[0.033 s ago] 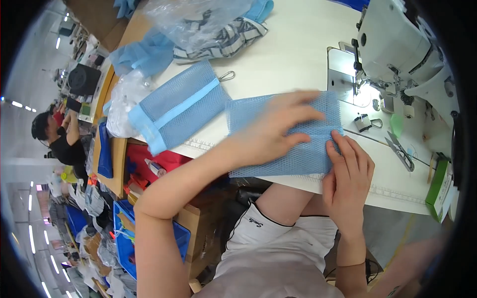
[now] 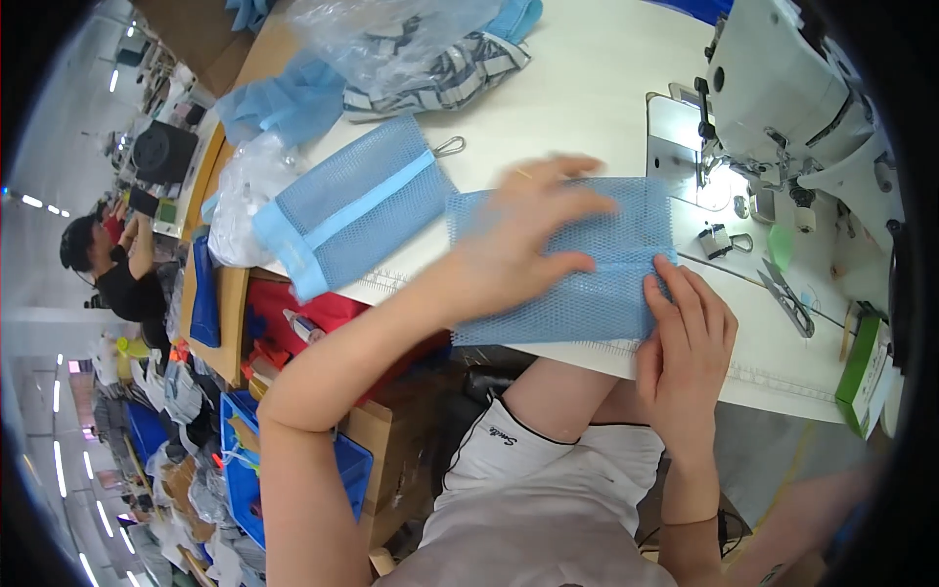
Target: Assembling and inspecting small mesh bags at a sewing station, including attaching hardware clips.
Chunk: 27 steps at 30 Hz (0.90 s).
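A rectangular piece of blue mesh fabric (image 2: 597, 303) lies on the white table in front of me, its near edge reaching the table's front. Over its left half is my left hand (image 2: 518, 245), blurred, with the fingers spread and nothing held; whether it touches the mesh I cannot tell. My right hand (image 2: 690, 342) rests on the mesh's right edge, fingers stretched out and fingertips down on the fabric. To the left lies a blue mesh pouch (image 2: 362, 196) with light blue bands. A metal snap hook (image 2: 449, 147) sits at its far corner.
A white sewing machine (image 2: 782, 88) stands at the right, its lamp lit. Beside it lie a clip (image 2: 715, 240), thread snips (image 2: 787, 301) and a green box (image 2: 863, 377). Bagged and striped fabric (image 2: 440, 78) is piled at the back. Another person (image 2: 117, 264) works far left.
My left hand has shifted slightly left and away from me over the mesh, fingers still spread. The right hand and the mesh stay nearly where they were.
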Motion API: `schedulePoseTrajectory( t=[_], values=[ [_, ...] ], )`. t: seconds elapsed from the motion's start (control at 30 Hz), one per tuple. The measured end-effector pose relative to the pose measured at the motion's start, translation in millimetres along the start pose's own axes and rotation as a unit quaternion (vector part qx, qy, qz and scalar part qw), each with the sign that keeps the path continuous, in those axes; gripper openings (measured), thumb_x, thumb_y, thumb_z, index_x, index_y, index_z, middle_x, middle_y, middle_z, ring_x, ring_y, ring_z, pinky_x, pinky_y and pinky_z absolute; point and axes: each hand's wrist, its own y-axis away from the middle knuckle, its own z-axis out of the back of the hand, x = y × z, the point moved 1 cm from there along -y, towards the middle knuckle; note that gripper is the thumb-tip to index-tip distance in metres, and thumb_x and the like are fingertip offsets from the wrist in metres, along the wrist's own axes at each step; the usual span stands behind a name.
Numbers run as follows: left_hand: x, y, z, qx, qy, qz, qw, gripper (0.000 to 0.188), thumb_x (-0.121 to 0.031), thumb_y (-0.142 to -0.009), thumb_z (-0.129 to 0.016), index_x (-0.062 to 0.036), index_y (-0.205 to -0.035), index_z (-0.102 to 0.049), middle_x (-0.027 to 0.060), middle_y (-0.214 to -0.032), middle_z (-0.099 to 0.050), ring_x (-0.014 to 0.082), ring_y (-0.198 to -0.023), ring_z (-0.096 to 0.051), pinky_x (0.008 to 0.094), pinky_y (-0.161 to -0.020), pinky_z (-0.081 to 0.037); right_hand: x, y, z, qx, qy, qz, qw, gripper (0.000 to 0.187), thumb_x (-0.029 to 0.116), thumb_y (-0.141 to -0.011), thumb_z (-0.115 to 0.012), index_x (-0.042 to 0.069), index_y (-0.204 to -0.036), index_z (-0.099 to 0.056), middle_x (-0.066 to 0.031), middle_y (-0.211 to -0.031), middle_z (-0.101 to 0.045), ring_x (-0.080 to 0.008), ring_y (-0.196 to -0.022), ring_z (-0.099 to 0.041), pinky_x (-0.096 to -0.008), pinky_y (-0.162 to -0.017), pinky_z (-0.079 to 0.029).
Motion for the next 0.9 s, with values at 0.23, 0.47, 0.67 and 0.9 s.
schedulePoseTrajectory(
  t=[0.23,0.47,0.67,0.9],
  values=[
    [15,52,76,-0.116,-0.026,0.121,0.985,0.045,-0.009,-0.076,-0.085,-0.0085,-0.119,-0.07,0.0103,-0.128,-0.065,0.0274,-0.116,-0.064,0.0367,-0.1,-0.049,4,-2,-3,-0.014,0.013,0.004,1.0,0.047,-0.002,-0.078,-0.057,0.0,-0.124,-0.065,-0.0112,-0.144,-0.059,-0.0323,-0.13,-0.054,-0.0466,-0.109,-0.038],
    [3,99,51,0.011,-0.016,0.124,0.992,0.056,-0.019,-0.074,-0.089,-0.0107,-0.126,-0.071,0.0105,-0.146,-0.056,0.0339,-0.137,-0.049,0.0447,-0.115,-0.035,7,-1,-4,-0.026,0.014,0.005,1.0,0.048,-0.006,-0.078,-0.052,-0.001,-0.125,-0.065,-0.0127,-0.142,-0.061,-0.0336,-0.129,-0.055,-0.0435,-0.111,-0.038],
    [0,86,63,0.062,0.002,0.133,0.989,0.062,-0.018,-0.073,-0.089,-0.0136,-0.132,-0.07,0.0083,-0.15,-0.055,0.0325,-0.14,-0.046,0.044,-0.116,-0.034,-1,2,-6,-0.043,0.018,0.005,0.999,0.045,0.0,-0.075,-0.057,0.001,-0.12,-0.066,-0.0106,-0.139,-0.062,-0.033,-0.127,-0.056,-0.0445,-0.106,-0.039],
    [-37,22,44,-0.016,0.1,0.094,0.99,0.02,-0.006,-0.088,-0.075,-0.0027,-0.108,-0.075,0.0123,-0.118,-0.069,0.0294,-0.112,-0.065,0.0381,-0.097,-0.049,-2,0,-5,-0.037,-0.004,0.009,0.999,0.047,0.005,-0.075,-0.061,0.001,-0.121,-0.065,-0.0107,-0.14,-0.06,-0.0321,-0.127,-0.055,-0.0463,-0.105,-0.04]
  ],
)
